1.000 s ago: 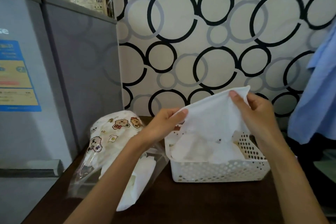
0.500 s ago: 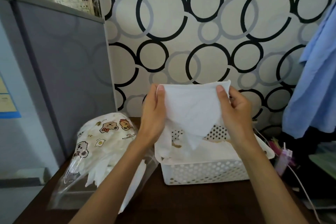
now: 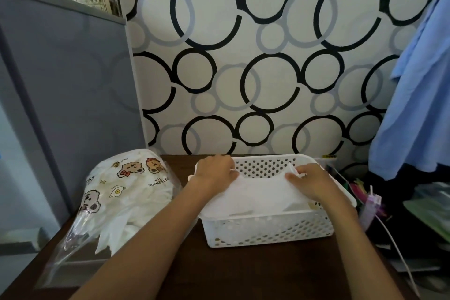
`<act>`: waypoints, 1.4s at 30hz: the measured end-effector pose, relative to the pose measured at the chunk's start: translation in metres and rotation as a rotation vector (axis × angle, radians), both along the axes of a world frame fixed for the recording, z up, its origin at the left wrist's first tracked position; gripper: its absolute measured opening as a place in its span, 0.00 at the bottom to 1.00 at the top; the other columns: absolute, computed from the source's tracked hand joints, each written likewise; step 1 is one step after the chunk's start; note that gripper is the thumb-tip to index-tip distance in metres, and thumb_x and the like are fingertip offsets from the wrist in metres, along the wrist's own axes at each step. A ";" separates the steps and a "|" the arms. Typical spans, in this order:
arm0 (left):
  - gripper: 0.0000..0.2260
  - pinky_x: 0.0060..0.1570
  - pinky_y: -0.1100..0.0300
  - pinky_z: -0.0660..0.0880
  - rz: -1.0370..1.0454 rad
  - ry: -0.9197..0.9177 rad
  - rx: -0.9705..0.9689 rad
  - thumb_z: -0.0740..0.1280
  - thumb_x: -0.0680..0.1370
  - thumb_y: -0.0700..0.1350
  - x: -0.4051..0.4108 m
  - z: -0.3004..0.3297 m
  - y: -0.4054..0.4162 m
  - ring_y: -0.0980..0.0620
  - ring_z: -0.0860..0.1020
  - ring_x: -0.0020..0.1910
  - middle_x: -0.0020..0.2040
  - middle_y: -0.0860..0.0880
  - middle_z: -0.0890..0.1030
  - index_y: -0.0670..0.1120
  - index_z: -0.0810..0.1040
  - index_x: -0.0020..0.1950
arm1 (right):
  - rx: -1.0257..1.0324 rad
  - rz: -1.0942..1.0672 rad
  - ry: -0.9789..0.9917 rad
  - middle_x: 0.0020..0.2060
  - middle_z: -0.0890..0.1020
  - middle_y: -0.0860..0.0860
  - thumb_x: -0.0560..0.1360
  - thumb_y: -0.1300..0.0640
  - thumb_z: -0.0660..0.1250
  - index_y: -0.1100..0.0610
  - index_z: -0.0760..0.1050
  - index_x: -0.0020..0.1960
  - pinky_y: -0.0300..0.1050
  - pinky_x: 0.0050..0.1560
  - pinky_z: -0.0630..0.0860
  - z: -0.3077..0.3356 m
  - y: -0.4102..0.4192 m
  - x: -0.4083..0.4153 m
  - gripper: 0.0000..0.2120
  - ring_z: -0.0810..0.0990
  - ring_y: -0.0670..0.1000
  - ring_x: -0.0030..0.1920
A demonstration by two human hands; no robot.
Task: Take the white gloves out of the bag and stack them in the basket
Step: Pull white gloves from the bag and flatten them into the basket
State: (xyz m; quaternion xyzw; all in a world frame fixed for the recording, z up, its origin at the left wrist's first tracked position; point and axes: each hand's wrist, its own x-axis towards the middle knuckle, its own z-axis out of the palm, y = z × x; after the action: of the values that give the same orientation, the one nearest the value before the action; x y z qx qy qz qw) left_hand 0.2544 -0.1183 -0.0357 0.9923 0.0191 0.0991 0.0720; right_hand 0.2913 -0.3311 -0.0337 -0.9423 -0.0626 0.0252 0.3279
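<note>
A white perforated basket [image 3: 270, 229] stands on the dark wooden table. A white glove [image 3: 260, 192] lies spread across the top of the pile inside it. My left hand [image 3: 214, 173] pinches the glove's far left corner at the basket's left rim. My right hand [image 3: 309, 180] pinches its far right corner, low inside the basket. To the left lies a clear plastic bag [image 3: 117, 192] printed with cartoon bears, stuffed with more white gloves; several glove fingers show near its open end.
A grey fridge [image 3: 65, 95] stands close on the left. A blue garment [image 3: 416, 95] hangs at the right above clutter and a white cable [image 3: 397, 248]. The circle-patterned wall is right behind the basket. Bare table [image 3: 243, 273] lies in front.
Both hands have lowered the white glove from chest height down into the basket, and it now lies flat on the pile. The bag has not moved.
</note>
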 end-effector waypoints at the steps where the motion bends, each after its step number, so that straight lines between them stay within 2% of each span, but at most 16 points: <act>1: 0.14 0.50 0.55 0.77 -0.001 -0.012 0.048 0.61 0.80 0.52 0.002 -0.001 -0.002 0.48 0.79 0.49 0.56 0.47 0.81 0.46 0.79 0.58 | -0.027 -0.016 -0.012 0.44 0.79 0.53 0.78 0.49 0.62 0.52 0.77 0.47 0.47 0.49 0.72 -0.001 0.000 -0.001 0.09 0.75 0.51 0.42; 3: 0.14 0.50 0.57 0.74 -0.006 -0.036 0.125 0.61 0.80 0.53 0.005 -0.001 -0.008 0.48 0.79 0.52 0.58 0.48 0.80 0.47 0.77 0.61 | -0.063 -0.064 -0.031 0.57 0.79 0.55 0.78 0.49 0.62 0.54 0.77 0.60 0.48 0.57 0.71 -0.001 0.000 -0.002 0.14 0.77 0.55 0.54; 5: 0.15 0.52 0.57 0.72 -0.007 -0.057 0.168 0.61 0.80 0.53 0.007 -0.001 -0.012 0.48 0.78 0.55 0.60 0.47 0.79 0.47 0.76 0.62 | -0.076 -0.103 -0.034 0.64 0.75 0.56 0.79 0.49 0.62 0.56 0.73 0.66 0.50 0.61 0.69 0.000 0.000 -0.005 0.19 0.74 0.57 0.62; 9: 0.14 0.55 0.56 0.71 0.000 -0.072 0.137 0.61 0.80 0.53 0.009 -0.003 -0.017 0.48 0.77 0.56 0.59 0.48 0.79 0.48 0.76 0.62 | -0.072 -0.111 -0.042 0.64 0.75 0.56 0.79 0.50 0.62 0.55 0.72 0.66 0.50 0.62 0.69 0.000 0.001 -0.008 0.18 0.73 0.57 0.62; 12: 0.15 0.51 0.57 0.70 0.008 -0.146 0.139 0.64 0.79 0.54 0.006 0.002 -0.019 0.49 0.77 0.55 0.58 0.49 0.79 0.49 0.73 0.62 | -0.050 -0.126 -0.055 0.64 0.74 0.56 0.79 0.51 0.62 0.53 0.70 0.66 0.53 0.61 0.72 -0.001 0.001 -0.006 0.17 0.73 0.58 0.62; 15: 0.13 0.51 0.56 0.71 0.013 -0.239 0.140 0.68 0.78 0.49 -0.002 0.015 -0.017 0.49 0.76 0.56 0.57 0.49 0.78 0.49 0.75 0.61 | -0.063 -0.110 -0.071 0.64 0.74 0.56 0.78 0.56 0.63 0.54 0.65 0.70 0.49 0.57 0.71 -0.002 0.001 -0.006 0.21 0.72 0.57 0.63; 17: 0.09 0.51 0.57 0.72 -0.064 -0.132 0.099 0.70 0.76 0.48 -0.007 0.023 -0.012 0.51 0.77 0.55 0.55 0.52 0.79 0.51 0.78 0.55 | -0.115 -0.091 -0.150 0.63 0.73 0.57 0.76 0.61 0.65 0.54 0.65 0.69 0.49 0.56 0.72 -0.002 0.002 -0.005 0.23 0.72 0.57 0.62; 20: 0.07 0.53 0.57 0.73 -0.207 0.244 0.028 0.70 0.74 0.53 -0.016 0.022 -0.011 0.54 0.76 0.52 0.51 0.56 0.79 0.54 0.80 0.51 | -0.141 0.031 -0.164 0.62 0.73 0.54 0.73 0.66 0.65 0.51 0.73 0.62 0.48 0.53 0.75 0.001 0.008 -0.007 0.20 0.73 0.55 0.58; 22: 0.08 0.57 0.55 0.73 -0.249 0.427 0.059 0.69 0.75 0.52 -0.019 0.015 -0.011 0.53 0.75 0.55 0.54 0.55 0.79 0.54 0.79 0.54 | -0.190 0.203 -0.002 0.65 0.71 0.52 0.74 0.65 0.65 0.48 0.73 0.63 0.46 0.57 0.72 0.001 0.011 -0.010 0.20 0.72 0.54 0.60; 24: 0.10 0.61 0.54 0.71 -0.266 0.558 0.083 0.68 0.76 0.49 -0.020 0.009 -0.010 0.52 0.74 0.60 0.60 0.53 0.77 0.53 0.79 0.58 | -0.371 0.326 0.201 0.71 0.64 0.53 0.75 0.58 0.66 0.45 0.68 0.68 0.49 0.65 0.66 -0.001 0.013 -0.012 0.23 0.67 0.55 0.68; 28: 0.16 0.62 0.54 0.68 -0.299 0.741 0.089 0.68 0.77 0.44 -0.020 0.011 -0.006 0.50 0.70 0.66 0.67 0.52 0.74 0.53 0.76 0.64 | -0.539 0.395 0.405 0.75 0.56 0.52 0.77 0.54 0.64 0.45 0.63 0.72 0.51 0.71 0.62 -0.001 0.014 -0.015 0.25 0.59 0.58 0.72; 31: 0.20 0.63 0.52 0.70 -0.302 0.670 0.061 0.72 0.73 0.44 -0.025 0.022 -0.001 0.51 0.71 0.64 0.64 0.54 0.75 0.54 0.75 0.64 | -0.494 0.399 0.332 0.74 0.61 0.52 0.76 0.55 0.67 0.45 0.65 0.71 0.50 0.69 0.62 0.003 0.016 -0.018 0.25 0.62 0.55 0.71; 34: 0.14 0.57 0.56 0.74 -0.276 0.573 0.083 0.73 0.73 0.48 -0.033 0.031 0.005 0.52 0.74 0.59 0.58 0.56 0.76 0.54 0.78 0.58 | -0.346 0.430 0.206 0.68 0.68 0.51 0.76 0.58 0.67 0.47 0.69 0.67 0.44 0.65 0.65 0.013 0.019 -0.024 0.21 0.69 0.51 0.65; 38: 0.13 0.58 0.57 0.71 -0.242 0.609 0.099 0.65 0.78 0.50 -0.052 0.038 0.003 0.51 0.73 0.62 0.64 0.53 0.76 0.53 0.79 0.62 | -0.526 0.555 0.294 0.71 0.66 0.49 0.79 0.56 0.61 0.47 0.70 0.68 0.49 0.70 0.60 0.014 0.029 -0.035 0.18 0.65 0.52 0.69; 40: 0.12 0.61 0.56 0.71 -0.272 0.453 -0.010 0.63 0.80 0.49 -0.074 0.053 0.016 0.55 0.73 0.61 0.64 0.56 0.75 0.54 0.78 0.62 | -0.539 0.542 0.236 0.70 0.67 0.49 0.79 0.55 0.60 0.48 0.69 0.68 0.48 0.69 0.62 0.016 0.033 -0.037 0.17 0.67 0.51 0.68; 42: 0.10 0.60 0.59 0.72 -0.236 0.273 -0.173 0.63 0.80 0.47 -0.106 0.069 0.043 0.61 0.75 0.57 0.59 0.60 0.77 0.54 0.79 0.59 | -0.448 0.490 0.059 0.65 0.72 0.48 0.79 0.53 0.60 0.48 0.71 0.66 0.44 0.63 0.67 0.026 0.036 -0.041 0.15 0.72 0.48 0.62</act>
State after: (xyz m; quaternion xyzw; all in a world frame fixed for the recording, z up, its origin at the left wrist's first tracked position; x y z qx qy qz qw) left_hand 0.1488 -0.0755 0.0333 0.9820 -0.0792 -0.0475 0.1649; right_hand 0.2500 -0.2948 -0.0075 -0.9467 -0.2709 0.1439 0.0983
